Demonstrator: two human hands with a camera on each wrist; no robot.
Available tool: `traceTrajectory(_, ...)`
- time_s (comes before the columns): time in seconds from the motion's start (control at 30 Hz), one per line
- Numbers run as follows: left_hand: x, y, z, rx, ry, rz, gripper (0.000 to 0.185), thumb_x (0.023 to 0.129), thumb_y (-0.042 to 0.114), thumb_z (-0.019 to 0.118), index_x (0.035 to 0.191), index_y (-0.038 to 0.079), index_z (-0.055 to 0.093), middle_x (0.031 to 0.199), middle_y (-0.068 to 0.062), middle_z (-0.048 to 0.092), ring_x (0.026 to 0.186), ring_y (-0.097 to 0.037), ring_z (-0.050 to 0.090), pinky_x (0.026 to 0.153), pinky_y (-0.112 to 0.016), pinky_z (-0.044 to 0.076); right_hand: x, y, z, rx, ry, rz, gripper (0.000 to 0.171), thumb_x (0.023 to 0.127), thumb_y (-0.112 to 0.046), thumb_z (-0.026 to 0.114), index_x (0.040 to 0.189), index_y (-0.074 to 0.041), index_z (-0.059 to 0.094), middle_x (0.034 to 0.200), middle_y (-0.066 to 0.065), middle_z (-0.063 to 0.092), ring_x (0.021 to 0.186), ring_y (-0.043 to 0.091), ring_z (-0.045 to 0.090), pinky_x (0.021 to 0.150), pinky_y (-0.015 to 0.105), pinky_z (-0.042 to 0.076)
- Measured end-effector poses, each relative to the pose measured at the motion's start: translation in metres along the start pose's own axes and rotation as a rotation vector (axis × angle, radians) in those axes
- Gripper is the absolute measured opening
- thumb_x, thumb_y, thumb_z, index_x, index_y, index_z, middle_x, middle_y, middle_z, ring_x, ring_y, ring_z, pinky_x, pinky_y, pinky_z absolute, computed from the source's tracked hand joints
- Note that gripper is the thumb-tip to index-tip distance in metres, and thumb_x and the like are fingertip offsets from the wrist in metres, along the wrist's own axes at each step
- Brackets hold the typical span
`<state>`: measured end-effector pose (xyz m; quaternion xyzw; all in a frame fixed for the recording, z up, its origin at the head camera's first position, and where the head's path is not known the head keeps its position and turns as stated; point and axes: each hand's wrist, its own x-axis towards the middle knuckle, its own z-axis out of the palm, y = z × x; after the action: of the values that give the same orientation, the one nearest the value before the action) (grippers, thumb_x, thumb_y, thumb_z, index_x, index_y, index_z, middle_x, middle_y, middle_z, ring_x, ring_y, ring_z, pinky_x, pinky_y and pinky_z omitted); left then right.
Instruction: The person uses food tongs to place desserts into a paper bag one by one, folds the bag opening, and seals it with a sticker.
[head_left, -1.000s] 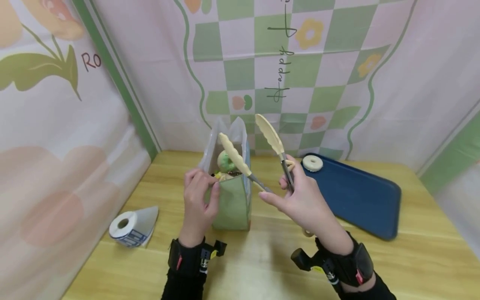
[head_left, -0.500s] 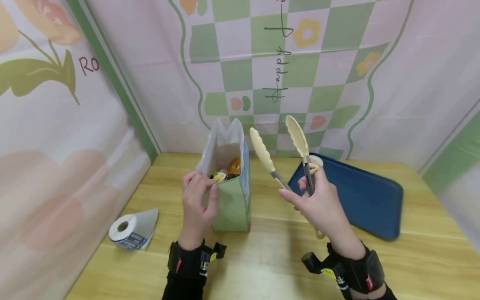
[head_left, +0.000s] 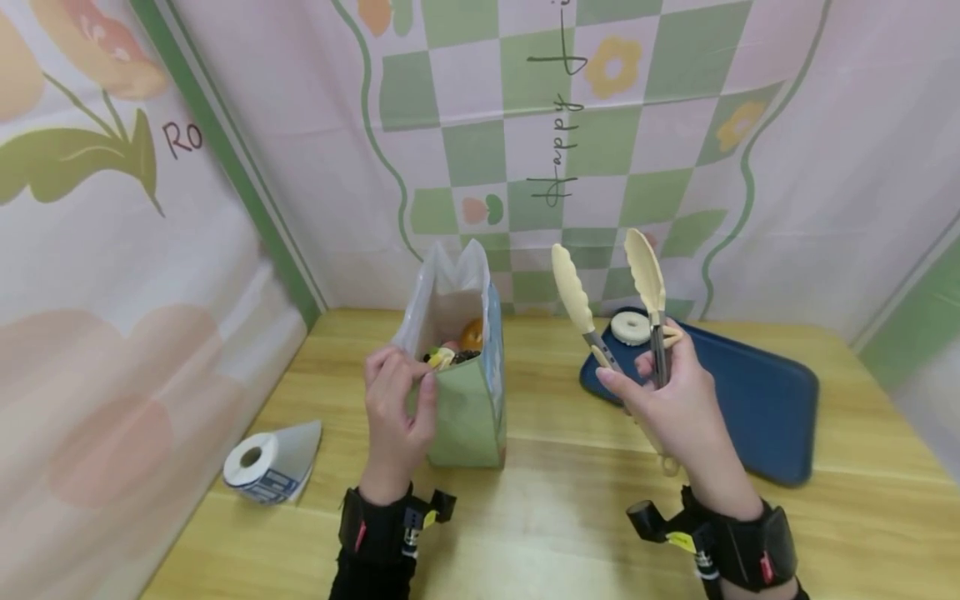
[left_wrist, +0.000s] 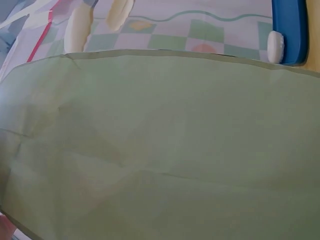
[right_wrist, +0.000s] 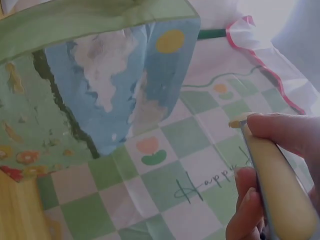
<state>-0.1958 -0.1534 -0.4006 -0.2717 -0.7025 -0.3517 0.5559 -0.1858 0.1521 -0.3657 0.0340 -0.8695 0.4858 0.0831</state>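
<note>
Table [head_left: 540, 533]: carries tray, bag and roll.
Tray [head_left: 750, 408]: blue, at right; a white donut [head_left: 630, 327] lies on it.
Bag [head_left: 465, 408]: upright, open; left hand [head_left: 393, 408] pinches its rim.
Tongs [head_left: 615, 300]: gripped by right hand [head_left: 675, 400], tips up and apart, above tray.
Roll [head_left: 258, 462]: at left.

One bag [head_left: 465, 408], one tongs [head_left: 611, 308], one tray [head_left: 750, 400] (single white ring [head_left: 630, 327]), one roll [head_left: 258, 462].

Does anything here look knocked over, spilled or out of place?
Only the paper roll stands out: it lies tipped on its side on the table, left of the upright bag. Nothing looks spilled or damaged.
</note>
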Motion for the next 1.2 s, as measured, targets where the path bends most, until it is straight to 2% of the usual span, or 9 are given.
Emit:
traceTrajectory(0.13,-0.001,0.001,0.001,0.001,0.003,-0.004,0.036,0.101,0.026,0.047,0.075,0.004,0.057,0.069,-0.004,0.052,0.073,-0.021,0.051,0.089,-0.042,0.038,0.005,0.008,-0.003,-0.022,0.022,0.028,0.089,0.083,-0.051,0.073,0.150,-0.023,0.022,0.100,0.002,0.045,0.074,0.012,0.057,0.060,0.029,0.050)
traceTrajectory(0.3,0.000,0.001,0.002,0.005,0.008,-0.004,0.037,0.101,0.026,0.047,0.074,0.003,0.057,0.069,-0.005,0.052,0.072,-0.022,0.050,0.089,-0.043,0.038,0.014,0.015,-0.006,-0.037,0.042,0.060,0.081,0.082,-0.055,0.071,0.142,-0.025,0.026,0.100,0.003,0.045,0.077,0.016,0.047,0.060,0.029,0.045)
traceTrajectory(0.43,0.001,0.001,0.001,0.009,0.007,-0.009,0.037,0.101,0.027,0.047,0.074,0.003,0.057,0.070,-0.005,0.052,0.072,-0.022,0.050,0.089,-0.043,0.038,0.019,0.020,-0.009,-0.047,0.040,0.086,0.080,0.083,-0.057,0.070,0.140,-0.022,0.026,0.101,0.005,0.046,0.074,0.014,0.054,0.059,0.030,0.048)
traceTrajectory(0.57,0.001,0.001,0.001,0.008,0.005,-0.014,0.037,0.101,0.028,0.047,0.074,0.004,0.057,0.069,-0.005,0.052,0.072,-0.023,0.050,0.089,-0.044,0.038,0.024,0.027,-0.011,-0.052,0.029,0.112,0.087,0.082,-0.060,0.068,0.143,-0.017,0.024,0.105,0.006,0.047,0.071,0.010,0.063,0.059,0.031,0.051)
traceTrajectory(0.67,0.001,0.001,0.001,0.009,0.002,-0.017,0.037,0.101,0.028,0.047,0.074,0.003,0.057,0.070,-0.005,0.052,0.072,-0.023,0.050,0.089,-0.044,0.038,0.028,0.032,-0.011,-0.058,0.019,0.130,0.093,0.081,-0.061,0.068,0.147,-0.015,0.020,0.106,0.006,0.047,0.072,0.012,0.068,0.060,0.031,0.050)
traceTrajectory(0.93,0.001,0.001,0.003,0.009,0.007,-0.017,0.037,0.101,0.027,0.047,0.074,0.003,0.057,0.069,-0.005,0.052,0.072,-0.022,0.050,0.089,-0.044,0.038,0.036,0.043,-0.011,-0.063,0.014,0.139,0.100,0.081,-0.061,0.068,0.152,-0.012,0.016,0.106,0.009,0.049,0.068,0.014,0.071,0.060,0.030,0.052)
traceTrajectory(1.2,0.001,0.002,0.003,0.017,0.005,-0.028,0.038,0.101,0.028,0.048,0.074,0.003,0.058,0.069,-0.006,0.052,0.071,-0.022,0.050,0.089,-0.043,0.038,0.045,0.057,-0.008,-0.055,0.008,0.182,0.092,0.080,-0.064,0.068,0.139,-0.009,0.024,0.102,0.008,0.050,0.073,0.018,0.072,0.059,0.032,0.052)
